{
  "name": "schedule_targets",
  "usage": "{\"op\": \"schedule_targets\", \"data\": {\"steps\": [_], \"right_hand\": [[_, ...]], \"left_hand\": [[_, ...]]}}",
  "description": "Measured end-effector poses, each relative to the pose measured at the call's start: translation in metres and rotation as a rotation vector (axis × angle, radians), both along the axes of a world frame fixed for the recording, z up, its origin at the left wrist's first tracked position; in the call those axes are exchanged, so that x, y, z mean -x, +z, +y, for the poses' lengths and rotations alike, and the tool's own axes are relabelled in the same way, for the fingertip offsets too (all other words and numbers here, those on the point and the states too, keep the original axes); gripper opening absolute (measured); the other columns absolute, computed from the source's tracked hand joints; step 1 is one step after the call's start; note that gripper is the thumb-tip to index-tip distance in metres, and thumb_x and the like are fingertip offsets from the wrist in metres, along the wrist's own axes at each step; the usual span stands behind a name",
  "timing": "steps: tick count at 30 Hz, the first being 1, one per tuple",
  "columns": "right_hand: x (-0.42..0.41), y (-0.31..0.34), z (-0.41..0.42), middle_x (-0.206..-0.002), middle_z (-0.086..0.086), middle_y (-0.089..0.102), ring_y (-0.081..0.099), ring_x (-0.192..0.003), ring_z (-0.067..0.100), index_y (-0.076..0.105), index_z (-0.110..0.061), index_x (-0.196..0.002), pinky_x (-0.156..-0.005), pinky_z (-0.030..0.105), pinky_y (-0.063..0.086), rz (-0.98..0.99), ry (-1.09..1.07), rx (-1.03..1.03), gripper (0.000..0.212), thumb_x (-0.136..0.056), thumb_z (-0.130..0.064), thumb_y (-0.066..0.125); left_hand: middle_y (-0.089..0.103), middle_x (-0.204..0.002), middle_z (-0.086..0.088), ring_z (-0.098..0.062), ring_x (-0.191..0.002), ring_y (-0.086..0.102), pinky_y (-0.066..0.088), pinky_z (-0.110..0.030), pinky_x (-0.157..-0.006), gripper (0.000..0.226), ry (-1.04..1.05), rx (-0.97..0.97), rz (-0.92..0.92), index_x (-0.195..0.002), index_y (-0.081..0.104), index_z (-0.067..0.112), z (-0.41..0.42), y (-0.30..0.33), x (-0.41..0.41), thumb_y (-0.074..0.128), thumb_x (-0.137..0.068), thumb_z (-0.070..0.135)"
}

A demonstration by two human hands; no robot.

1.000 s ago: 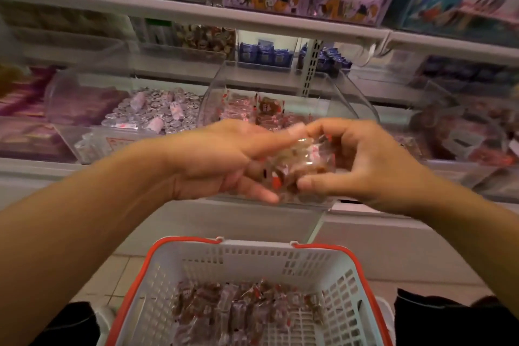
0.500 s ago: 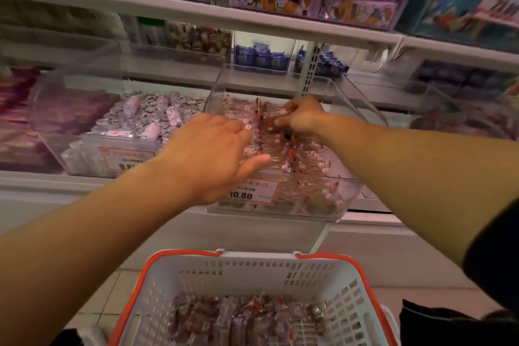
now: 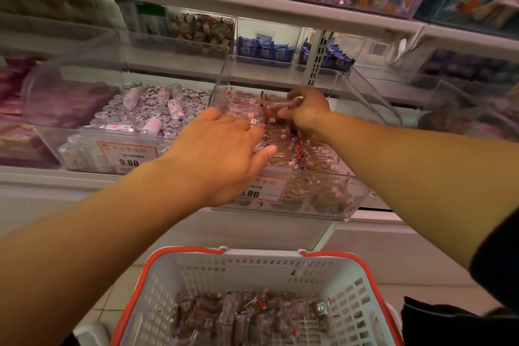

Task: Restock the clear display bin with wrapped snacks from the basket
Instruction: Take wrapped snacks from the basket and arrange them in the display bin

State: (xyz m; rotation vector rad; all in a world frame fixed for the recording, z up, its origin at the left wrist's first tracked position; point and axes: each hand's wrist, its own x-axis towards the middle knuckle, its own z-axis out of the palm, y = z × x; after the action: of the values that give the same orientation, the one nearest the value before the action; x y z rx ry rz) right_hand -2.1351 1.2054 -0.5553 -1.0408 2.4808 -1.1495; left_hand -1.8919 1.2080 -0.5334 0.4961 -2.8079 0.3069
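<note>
A clear display bin [image 3: 373, 104] on the shelf holds several brown wrapped snacks [image 3: 314, 157] with red-and-white ends. My left hand [image 3: 222, 149] lies flat over the snacks at the bin's front left, fingers straight. My right hand [image 3: 307, 109] is deeper in the bin and pinches a wrapped snack [image 3: 282, 105] between thumb and fingers. Below, a white basket [image 3: 280, 264] with an orange rim holds several more of the same brown snacks [image 3: 247, 314].
Left of the bin stands another clear bin [image 3: 70, 84] of silver and pink candies with a 9.80 tag. Blue packets [image 3: 264, 49] sit on the shelf behind. An upper shelf edge [image 3: 252, 8] runs above. More bins stand at the far right.
Both hands left the space in front of the bin, where they held snacks together, and went into the bin. The left hand has flattened on the pile; the right reaches farther back.
</note>
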Motion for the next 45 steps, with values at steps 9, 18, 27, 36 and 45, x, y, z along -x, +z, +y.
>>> {"op": "schedule_targets", "data": {"steps": [9,18,27,36,45], "right_hand": [[-0.007,0.008,0.005,-0.121,0.013,0.065,0.062,-0.103,0.026,0.064,-0.007,-0.121,-0.083,0.022,0.051,0.409,0.196,-0.233,0.032,-0.090,-0.010,0.068],[-0.001,0.002,-0.011,-0.145,0.010,0.046,0.046,-0.129,0.033,0.058,-0.022,-0.138,-0.107,0.037,0.042,0.568,0.185,-0.267,0.051,-0.089,-0.019,0.073],[0.009,-0.006,-0.017,-0.167,0.000,-0.004,-0.002,-0.153,0.029,-0.002,-0.025,-0.159,-0.123,0.046,0.009,0.665,0.418,-0.636,0.061,-0.108,-0.035,0.030],[0.009,0.005,-0.005,-0.167,0.001,0.004,0.009,-0.152,0.032,0.006,-0.023,-0.159,-0.121,0.052,0.020,0.727,0.371,-0.543,0.068,-0.104,-0.034,0.045],[-0.063,0.040,0.069,-0.103,0.000,0.067,0.062,-0.093,0.016,0.066,-0.017,-0.109,-0.084,0.033,0.052,0.779,0.225,0.190,0.023,-0.102,-0.031,0.049]], "left_hand": [[0.062,-0.106,0.001,-0.021,-0.102,0.056,0.031,-0.039,-0.096,0.059,0.016,0.011,0.003,-0.105,0.054,0.026,0.001,-0.001,0.001,0.003,-0.094,0.054],[0.061,-0.107,0.001,-0.021,-0.105,0.055,0.028,-0.039,-0.100,0.060,0.015,-0.001,0.010,-0.106,0.053,0.026,0.002,-0.002,0.001,0.001,-0.093,0.052],[0.061,-0.101,0.003,-0.020,-0.098,0.056,0.031,-0.039,-0.094,0.056,0.011,-0.019,0.020,-0.100,0.052,0.027,0.003,-0.003,0.001,0.002,-0.094,0.052],[0.062,-0.094,-0.001,-0.024,-0.090,0.056,0.037,-0.038,-0.080,0.038,-0.057,-0.045,0.195,-0.099,0.056,0.020,0.001,0.004,-0.003,0.026,-0.100,0.043],[0.048,-0.058,0.006,-0.019,-0.053,0.048,0.034,-0.026,-0.049,0.027,-0.317,0.011,0.345,-0.064,0.048,0.023,0.017,0.016,-0.027,0.051,-0.090,0.029]]}}
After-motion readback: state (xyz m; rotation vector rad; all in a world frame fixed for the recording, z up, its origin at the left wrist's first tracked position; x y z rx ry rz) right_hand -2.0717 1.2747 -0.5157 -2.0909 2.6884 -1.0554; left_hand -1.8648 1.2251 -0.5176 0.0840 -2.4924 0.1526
